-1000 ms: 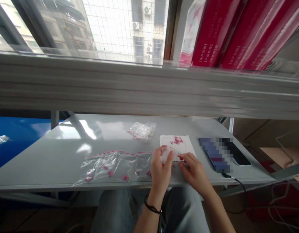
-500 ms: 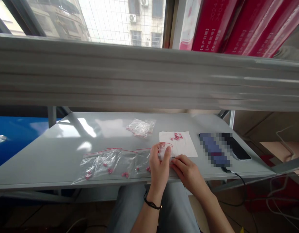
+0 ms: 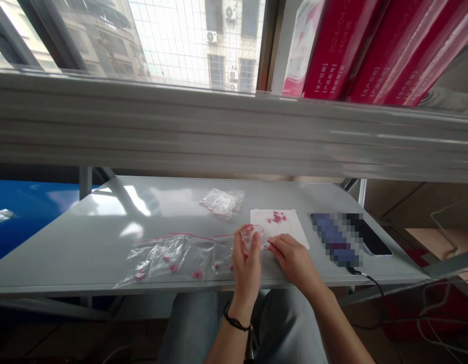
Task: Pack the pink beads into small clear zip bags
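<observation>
My left hand [image 3: 247,258] is closed on a clear zip bag [image 3: 258,230], its red-edged mouth standing open at the top. Just right of the bag, my right hand [image 3: 292,257] has thumb and fingertips pinched together; what lies between them is too small to make out. A white paper sheet [image 3: 296,233] lies beyond both hands with a cluster of small pink-red pieces [image 3: 278,217] on it. Left of my hands, several clear zip bags [image 3: 186,255] lie in an overlapping row, with a few pink-red pieces in their bottoms.
A stack of clear bags [image 3: 222,201] sits farther back on the grey table [image 3: 85,242]. To the right are a blurred-out blue phone [image 3: 334,237] on a cable [image 3: 370,275] and a dark phone [image 3: 374,237]. A shelf beam [image 3: 218,134] crosses low above, with red boxes [image 3: 343,55] on it.
My left hand has tilted slightly, moving a little left with the bag. My right hand has risen slightly, its fingertips staying beside the bag. The view has shifted a little.
</observation>
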A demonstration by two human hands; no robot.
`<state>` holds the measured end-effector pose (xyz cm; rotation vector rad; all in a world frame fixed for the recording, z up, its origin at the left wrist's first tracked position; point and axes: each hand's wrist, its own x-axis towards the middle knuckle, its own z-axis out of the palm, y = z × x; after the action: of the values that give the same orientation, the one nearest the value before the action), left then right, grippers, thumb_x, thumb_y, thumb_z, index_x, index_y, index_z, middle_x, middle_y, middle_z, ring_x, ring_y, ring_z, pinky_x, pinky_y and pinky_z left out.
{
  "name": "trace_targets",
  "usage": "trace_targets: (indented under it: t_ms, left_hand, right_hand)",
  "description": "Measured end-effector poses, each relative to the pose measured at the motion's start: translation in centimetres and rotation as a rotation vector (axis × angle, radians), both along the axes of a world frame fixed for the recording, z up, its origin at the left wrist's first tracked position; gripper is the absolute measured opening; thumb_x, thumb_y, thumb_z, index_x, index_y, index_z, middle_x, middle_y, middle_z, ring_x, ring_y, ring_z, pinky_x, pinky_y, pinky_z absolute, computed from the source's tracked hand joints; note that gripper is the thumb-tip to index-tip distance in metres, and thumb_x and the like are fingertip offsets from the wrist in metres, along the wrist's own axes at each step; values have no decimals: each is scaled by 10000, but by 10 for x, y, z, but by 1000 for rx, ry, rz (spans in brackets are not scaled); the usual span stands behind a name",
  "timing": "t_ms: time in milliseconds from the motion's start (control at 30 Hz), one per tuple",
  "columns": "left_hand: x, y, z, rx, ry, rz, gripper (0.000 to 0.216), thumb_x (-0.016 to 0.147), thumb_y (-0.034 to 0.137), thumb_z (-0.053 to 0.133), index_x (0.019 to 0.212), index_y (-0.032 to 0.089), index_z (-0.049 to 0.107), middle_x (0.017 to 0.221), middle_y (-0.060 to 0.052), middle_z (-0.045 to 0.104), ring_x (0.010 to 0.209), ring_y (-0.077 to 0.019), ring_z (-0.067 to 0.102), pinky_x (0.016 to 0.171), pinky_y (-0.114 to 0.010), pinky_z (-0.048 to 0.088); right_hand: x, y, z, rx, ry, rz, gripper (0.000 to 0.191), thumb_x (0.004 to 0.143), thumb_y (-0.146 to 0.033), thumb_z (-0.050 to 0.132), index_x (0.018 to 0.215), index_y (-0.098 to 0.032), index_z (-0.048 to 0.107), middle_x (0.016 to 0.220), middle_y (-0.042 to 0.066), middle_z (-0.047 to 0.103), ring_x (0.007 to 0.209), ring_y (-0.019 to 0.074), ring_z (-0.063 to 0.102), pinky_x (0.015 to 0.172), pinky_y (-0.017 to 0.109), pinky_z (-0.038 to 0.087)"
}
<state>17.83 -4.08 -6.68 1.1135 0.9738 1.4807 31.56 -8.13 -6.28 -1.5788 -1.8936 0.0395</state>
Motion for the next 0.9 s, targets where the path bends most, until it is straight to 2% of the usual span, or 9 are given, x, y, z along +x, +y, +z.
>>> trace_targets:
  t_ms: [167, 267, 367, 533, 600, 667, 767, 900]
  left_hand:
    - [-1, -1, -1, 8, 27, -10, 356, 963, 542, 625, 1145, 237, 644, 1102, -45, 711, 1059, -214, 670, 960, -342, 523]
    - [-2, -1, -2, 21, 21, -27, 363, 955, 530, 643, 1165, 234, 642, 1125, -56, 710, 1065, -219, 672, 960, -345, 525]
    - [-2, -1, -2, 27, 14, -53, 377, 938, 514, 669, 1180, 227, 636, 1112, -62, 714, 1034, -223, 680, 933, -342, 531]
    - [-3, -2, -3, 54, 36, -136, 349, 911, 455, 714, 1167, 225, 655, 1111, -69, 732, 1063, -237, 682, 953, -349, 518]
    - [-4, -2, -1, 78, 60, -192, 347, 900, 428, 732, 1174, 226, 663, 1128, -75, 735, 1073, -246, 681, 967, -361, 514]
    - [-5, -3, 2, 91, 82, -248, 344, 895, 405, 736, 1179, 225, 664, 1129, -79, 741, 1063, -253, 682, 957, -371, 519]
    - [-7, -4, 8, 133, 140, -288, 327, 890, 391, 740, 1166, 227, 678, 1092, -74, 745, 1032, -261, 684, 928, -379, 526]
    - [-7, -5, 10, 210, 215, -267, 295, 885, 389, 751, 1138, 246, 703, 1075, -62, 736, 1012, -258, 682, 911, -376, 531]
  right_hand:
    - [-4, 26, 12, -250, -259, 72, 253, 937, -33, 527, 905, -189, 724, 942, 62, 708, 833, 199, 683, 744, 305, 545]
    - [-4, 32, 13, -286, -307, 102, 267, 896, -4, 536, 870, -193, 723, 901, 54, 697, 801, 188, 668, 705, 284, 517]
    - [4, 31, 26, -214, -181, 105, 248, 927, -55, 545, 872, -210, 729, 885, 47, 707, 800, 185, 672, 719, 286, 527]
    - [19, 20, 80, -7, 302, 65, 116, 974, -291, 646, 976, -243, 752, 987, 52, 743, 912, 202, 711, 791, 299, 565]
    - [17, 16, 98, -27, 334, 146, 129, 978, -321, 651, 984, -253, 759, 992, 45, 744, 908, 193, 711, 775, 288, 564]
    - [12, 14, 108, -71, 273, 252, 146, 991, -316, 633, 987, -261, 769, 1000, 41, 751, 916, 190, 713, 805, 300, 569]
    - [7, 13, 108, -104, 172, 316, 192, 1011, -317, 599, 967, -262, 778, 982, 44, 761, 908, 193, 714, 837, 328, 574]
    - [12, 13, 96, -103, 170, 272, 197, 1000, -353, 615, 953, -253, 778, 914, 42, 762, 810, 183, 694, 761, 321, 572]
